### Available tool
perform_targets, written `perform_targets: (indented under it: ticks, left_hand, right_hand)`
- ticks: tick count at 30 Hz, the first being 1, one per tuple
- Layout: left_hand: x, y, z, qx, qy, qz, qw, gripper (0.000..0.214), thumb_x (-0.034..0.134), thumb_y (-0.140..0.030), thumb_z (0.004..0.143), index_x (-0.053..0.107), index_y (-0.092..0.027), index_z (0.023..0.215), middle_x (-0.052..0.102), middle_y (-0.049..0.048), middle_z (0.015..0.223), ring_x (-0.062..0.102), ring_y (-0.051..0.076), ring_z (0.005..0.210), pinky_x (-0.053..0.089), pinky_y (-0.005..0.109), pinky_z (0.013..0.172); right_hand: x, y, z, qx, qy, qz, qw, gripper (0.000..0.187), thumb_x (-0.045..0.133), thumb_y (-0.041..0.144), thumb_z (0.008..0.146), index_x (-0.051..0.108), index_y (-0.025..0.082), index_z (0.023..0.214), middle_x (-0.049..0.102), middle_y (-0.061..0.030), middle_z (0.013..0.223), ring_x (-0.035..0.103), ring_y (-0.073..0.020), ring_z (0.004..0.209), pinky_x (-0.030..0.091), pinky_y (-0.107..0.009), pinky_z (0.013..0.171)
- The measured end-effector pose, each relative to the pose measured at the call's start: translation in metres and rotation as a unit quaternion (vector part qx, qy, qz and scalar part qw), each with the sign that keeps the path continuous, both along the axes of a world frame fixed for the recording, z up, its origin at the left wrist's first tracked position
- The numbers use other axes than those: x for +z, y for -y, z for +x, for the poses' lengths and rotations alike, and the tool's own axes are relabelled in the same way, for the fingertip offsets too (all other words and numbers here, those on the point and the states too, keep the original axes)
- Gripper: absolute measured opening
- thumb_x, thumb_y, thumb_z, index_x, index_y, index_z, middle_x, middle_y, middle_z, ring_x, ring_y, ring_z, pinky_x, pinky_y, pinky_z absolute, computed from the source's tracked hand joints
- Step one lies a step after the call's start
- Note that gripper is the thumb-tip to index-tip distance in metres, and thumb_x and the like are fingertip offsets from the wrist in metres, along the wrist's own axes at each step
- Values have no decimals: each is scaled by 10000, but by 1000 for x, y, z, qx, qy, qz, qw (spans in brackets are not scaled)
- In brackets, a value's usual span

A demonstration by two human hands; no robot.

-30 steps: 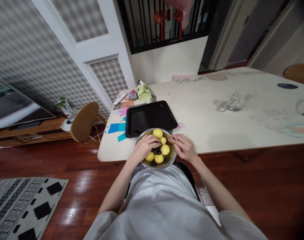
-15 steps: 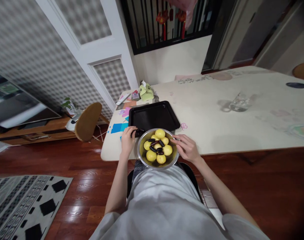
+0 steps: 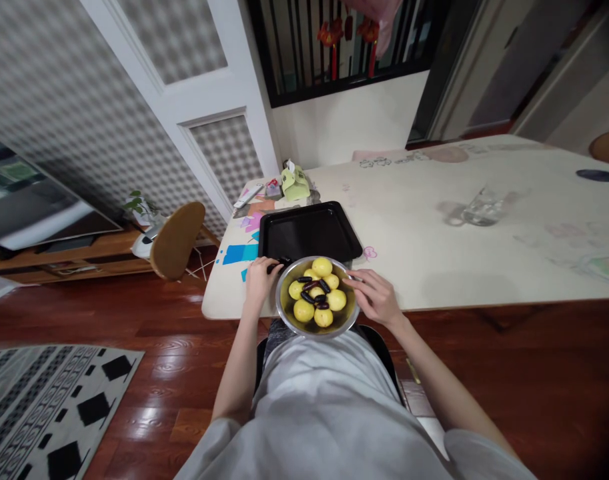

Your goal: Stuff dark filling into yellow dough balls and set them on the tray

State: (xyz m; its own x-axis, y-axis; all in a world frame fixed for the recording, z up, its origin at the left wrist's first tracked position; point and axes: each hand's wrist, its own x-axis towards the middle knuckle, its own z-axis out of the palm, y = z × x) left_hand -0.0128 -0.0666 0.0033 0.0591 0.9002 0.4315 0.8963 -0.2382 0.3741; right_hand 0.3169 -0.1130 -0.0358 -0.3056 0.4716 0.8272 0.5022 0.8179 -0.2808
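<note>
A metal bowl (image 3: 335, 329) sits at the near table edge in front of me. It holds several yellow round fruits (image 3: 322, 267) and several dark oblong pieces (image 3: 311, 285). My right hand (image 3: 377, 297) grips the bowl's right rim, fingers closed on it. My left hand (image 3: 257, 279) is left of the bowl, its fingers curled at the front left corner of a black baking tray (image 3: 309, 230). They pinch a dark piece (image 3: 282, 262) lying just inside that corner. The rest of the tray looks bare.
On the cream table (image 3: 434, 253) are a glass (image 3: 477, 210), a green pouch (image 3: 294, 183), a remote (image 3: 247, 195), blue paper pieces (image 3: 237, 253) and a dark coaster (image 3: 598, 175). A wooden chair (image 3: 177, 240), a TV (image 3: 34, 207) and a patterned rug (image 3: 49, 413) are to the left.
My left hand has left the bowl and moved left to the tray's front corner, uncovering the dark pieces in the bowl. My right hand stays on the rim.
</note>
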Motion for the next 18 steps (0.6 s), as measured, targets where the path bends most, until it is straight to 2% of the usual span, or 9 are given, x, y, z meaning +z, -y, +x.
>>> perform_targets:
  ticks: [5,11,18]
  left_hand:
    - [4,2,2,38,7,-26,999,102,722,-250,952,805,-192,940,803,101,955,726,282,919,535,370,829]
    - [10,8,5,81,21,-58,995,142,683,-203,951,813,-213,1008,830,87,1032,769,283,964,565,350,836]
    - [8,9,4,66,107,-29,992,173,645,-137,930,791,-203,996,836,80,1035,794,249,961,603,351,912]
  right_hand:
    - [0,0,0,4,-3,4,1000,372,527,169,990,724,246,1297,756,-123,1238,702,-275,1072,624,-475,894]
    - [-1,-1,1,3,3,4,1000,370,527,157,987,721,237,1292,753,-130,1239,699,-277,1073,624,-478,891]
    - [-3,-1,0,0,-3,-3,1000,368,517,181,996,725,247,1292,756,-124,1237,704,-274,1077,624,-480,902]
